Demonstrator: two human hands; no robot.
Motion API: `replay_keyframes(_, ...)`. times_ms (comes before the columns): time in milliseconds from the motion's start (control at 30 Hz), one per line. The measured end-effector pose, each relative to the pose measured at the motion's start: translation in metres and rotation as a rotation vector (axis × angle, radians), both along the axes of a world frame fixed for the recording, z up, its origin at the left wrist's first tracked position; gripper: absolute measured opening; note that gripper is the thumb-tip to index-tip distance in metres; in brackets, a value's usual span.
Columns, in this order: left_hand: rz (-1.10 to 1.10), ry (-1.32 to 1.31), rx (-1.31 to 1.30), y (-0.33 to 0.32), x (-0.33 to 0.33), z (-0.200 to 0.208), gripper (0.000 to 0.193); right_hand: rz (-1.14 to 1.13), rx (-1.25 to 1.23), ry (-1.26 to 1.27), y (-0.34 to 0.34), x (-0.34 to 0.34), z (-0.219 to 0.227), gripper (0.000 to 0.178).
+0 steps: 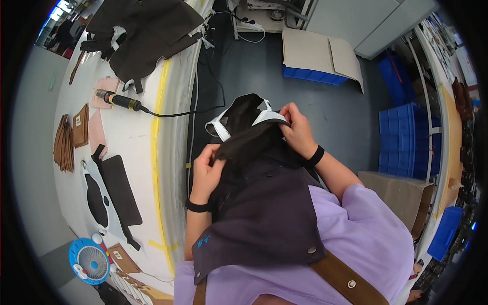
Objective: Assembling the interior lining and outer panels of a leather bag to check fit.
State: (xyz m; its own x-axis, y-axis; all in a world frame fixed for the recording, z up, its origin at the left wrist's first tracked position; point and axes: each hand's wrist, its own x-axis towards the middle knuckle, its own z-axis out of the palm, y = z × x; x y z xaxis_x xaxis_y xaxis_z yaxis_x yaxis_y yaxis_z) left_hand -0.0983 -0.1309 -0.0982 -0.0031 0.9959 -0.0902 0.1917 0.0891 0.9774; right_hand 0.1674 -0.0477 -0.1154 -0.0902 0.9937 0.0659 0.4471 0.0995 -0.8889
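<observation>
1. Here in the middle, a floppy black fabric piece with white edging (249, 140) hangs between both hands, in front of the wearer's body, above the dark grey floor (244, 66).
2. The left hand (207, 170) has thumb and fingers pinched on its near left edge; the right hand (296, 129) clamps its right side, right beside the white trim.
3. Just below, a dark purple-black cloth apron (259, 218) carries small blue characters near its lower left corner.
4. Over on the white desk (134, 142) to the left: a black-and-yellow cylindrical corded tool (122, 101), near a dark rectangular panel (122, 190) and a white cut-out piece with a black oval (96, 198).
5. Farther left, a flat brown piece (80, 126) bears a small pale label, its print too tiny to read.
6. Far desk end, a heap of black material (152, 35); across the floor on the right, stacked blue plastic crates (401, 140).
</observation>
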Motion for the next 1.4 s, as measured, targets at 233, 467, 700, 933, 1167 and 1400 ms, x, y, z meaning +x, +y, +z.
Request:
replay_keyframes(233,-0.535,-0.400,-0.071,-0.011,-0.021,0.013,0.041,0.051,-0.146,0.142,0.016,0.014,-0.034,0.014)
replay_keyframes(467,-0.509,-0.469,-0.160,0.000,-0.010,0.001,0.034,0.053,-0.472,0.259,0.014,0.027,-0.054,0.019)
replay_keyframes(700,-0.152,0.074,0.176,0.000,0.018,0.013,0.021,0.031,-0.527,0.390,0.019,0.019,-0.027,0.013)
replay_keyframes(933,0.472,0.463,0.489,0.005,0.003,0.013,0.015,0.009,0.240,0.142,0.016,0.047,0.045,0.019)
replay_keyframes(1167,0.493,-0.155,-0.034,-0.025,-0.011,-0.047,0.014,0.188,-0.399,0.139,-0.001,0.062,-0.040,0.024)
replay_keyframes(1400,0.207,-0.500,-0.054,-0.014,-0.001,0.002,0.026,0.270,-0.272,0.196,-0.008,0.068,-0.059,0.029)
